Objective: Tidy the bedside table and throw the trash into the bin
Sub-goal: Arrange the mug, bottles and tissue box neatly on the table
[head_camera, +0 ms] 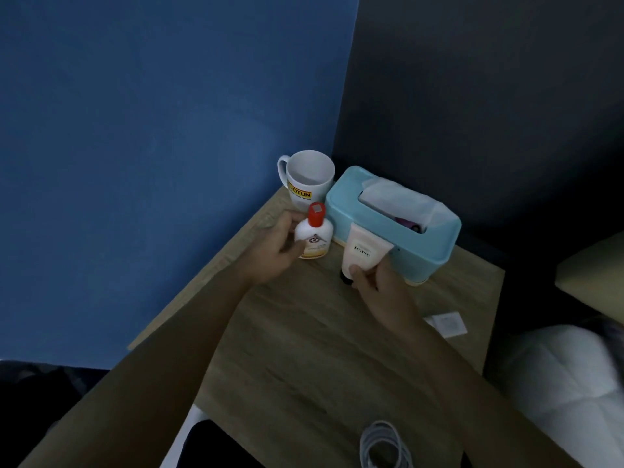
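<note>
On the wooden bedside table [304, 349], my left hand [275, 246] grips a small white bottle [312, 238] with a red cap, upright near the back left. My right hand [378, 285] pinches a pale cream tube [361, 251] that stands cap-down against the front of a light blue tissue box [432, 241]. A white tissue sticks out of the box's slot. A white mug [309, 179] with a yellow label stands in the back corner, behind the bottle.
A small white square wrapper [447, 324] lies near the table's right edge. A coiled white cable [385, 444] sits at the front edge. Blue wall on the left, dark wall behind, white bedding [557, 383] to the right.
</note>
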